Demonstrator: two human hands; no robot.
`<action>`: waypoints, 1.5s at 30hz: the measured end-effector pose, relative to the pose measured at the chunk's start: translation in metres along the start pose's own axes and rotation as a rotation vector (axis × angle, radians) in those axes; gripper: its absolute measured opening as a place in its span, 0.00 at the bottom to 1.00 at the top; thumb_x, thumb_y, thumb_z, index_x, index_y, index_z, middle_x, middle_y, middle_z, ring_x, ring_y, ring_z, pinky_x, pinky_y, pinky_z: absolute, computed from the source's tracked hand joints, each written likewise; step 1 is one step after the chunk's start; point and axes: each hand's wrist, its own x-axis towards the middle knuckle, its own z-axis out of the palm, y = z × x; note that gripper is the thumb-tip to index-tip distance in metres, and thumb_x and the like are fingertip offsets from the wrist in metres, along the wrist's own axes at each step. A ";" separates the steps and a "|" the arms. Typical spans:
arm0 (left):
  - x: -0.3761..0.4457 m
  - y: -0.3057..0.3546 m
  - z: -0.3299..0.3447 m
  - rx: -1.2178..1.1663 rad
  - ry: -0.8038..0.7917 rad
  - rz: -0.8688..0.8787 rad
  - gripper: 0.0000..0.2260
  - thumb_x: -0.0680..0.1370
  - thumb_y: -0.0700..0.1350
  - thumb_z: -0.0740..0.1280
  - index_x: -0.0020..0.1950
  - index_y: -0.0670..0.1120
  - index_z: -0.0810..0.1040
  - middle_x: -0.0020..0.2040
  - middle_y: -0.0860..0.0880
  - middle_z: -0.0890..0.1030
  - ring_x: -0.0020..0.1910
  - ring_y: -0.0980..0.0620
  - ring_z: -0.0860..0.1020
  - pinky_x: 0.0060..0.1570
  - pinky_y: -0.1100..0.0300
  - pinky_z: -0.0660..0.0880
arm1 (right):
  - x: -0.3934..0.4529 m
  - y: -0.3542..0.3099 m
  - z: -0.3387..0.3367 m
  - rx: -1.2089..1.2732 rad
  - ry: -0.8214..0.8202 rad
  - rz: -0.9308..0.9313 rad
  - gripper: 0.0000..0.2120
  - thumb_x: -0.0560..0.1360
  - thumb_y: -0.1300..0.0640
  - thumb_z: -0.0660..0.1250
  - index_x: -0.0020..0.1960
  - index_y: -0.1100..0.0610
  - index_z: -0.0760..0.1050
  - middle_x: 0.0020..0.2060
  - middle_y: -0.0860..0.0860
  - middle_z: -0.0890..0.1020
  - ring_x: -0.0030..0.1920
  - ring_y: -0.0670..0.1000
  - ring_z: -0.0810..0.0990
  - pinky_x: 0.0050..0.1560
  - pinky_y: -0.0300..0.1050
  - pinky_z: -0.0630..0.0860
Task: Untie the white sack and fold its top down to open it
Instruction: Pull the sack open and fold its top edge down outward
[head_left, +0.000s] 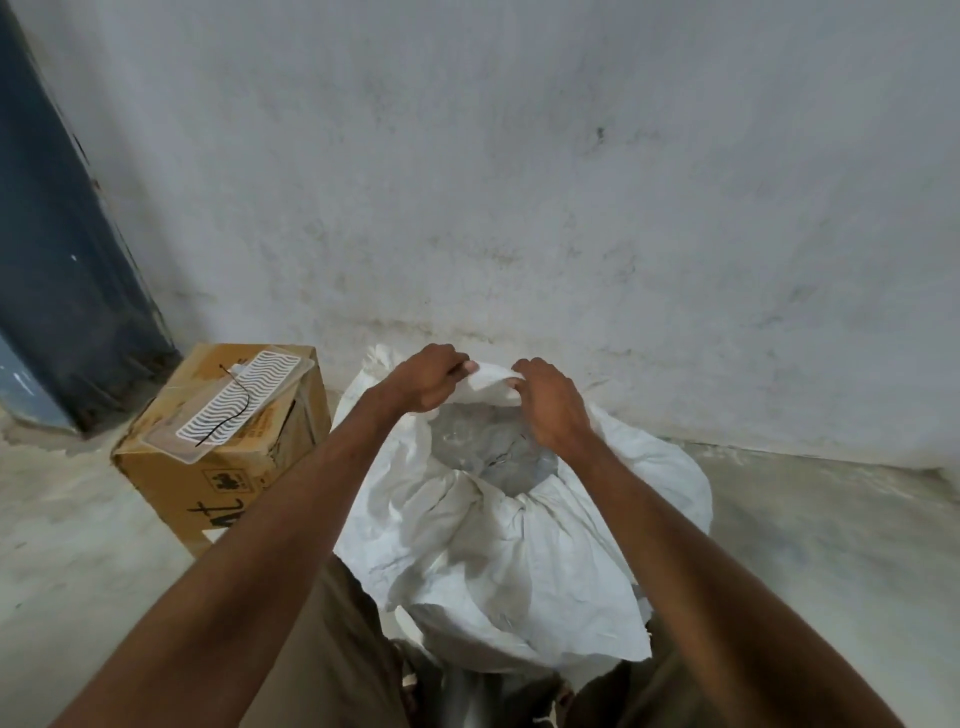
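Note:
The white sack (519, 551) stands on the floor between my legs, close to the wall. Its mouth is open, and grey, partly clear material (488, 452) shows inside. The near side of its top is crumpled and folded outward toward me. My left hand (428, 382) and my right hand (550, 408) both pinch the far edge of the sack's top, a few centimetres apart, with the fabric stretched between them. No tie or string shows on the sack.
A brown cardboard box (208, 483) stands to the left of the sack, with a clear plastic sheet bearing a white wavy pattern and a black wire (234, 402) on top. A stained grey wall (519, 182) rises just behind. A dark blue post (62, 260) is at the far left.

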 end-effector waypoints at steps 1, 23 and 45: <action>-0.001 -0.001 0.001 -0.019 -0.017 -0.023 0.23 0.86 0.53 0.54 0.40 0.38 0.71 0.38 0.42 0.75 0.38 0.44 0.73 0.41 0.49 0.69 | -0.003 -0.002 0.005 0.025 0.000 -0.020 0.12 0.85 0.52 0.57 0.54 0.58 0.76 0.48 0.53 0.80 0.48 0.59 0.78 0.45 0.52 0.73; 0.033 -0.006 0.010 -0.244 -0.262 -0.366 0.18 0.85 0.49 0.59 0.63 0.38 0.81 0.66 0.38 0.79 0.61 0.40 0.77 0.57 0.54 0.70 | -0.008 0.025 0.028 -0.212 -0.049 0.083 0.06 0.80 0.58 0.62 0.56 0.57 0.73 0.49 0.56 0.81 0.49 0.60 0.81 0.46 0.52 0.71; 0.075 0.008 0.045 0.053 -0.380 -0.140 0.15 0.84 0.42 0.57 0.38 0.42 0.71 0.37 0.46 0.72 0.36 0.49 0.70 0.42 0.54 0.65 | -0.009 0.078 0.014 0.037 -0.149 0.139 0.19 0.85 0.44 0.52 0.44 0.55 0.70 0.41 0.51 0.77 0.43 0.57 0.78 0.44 0.51 0.74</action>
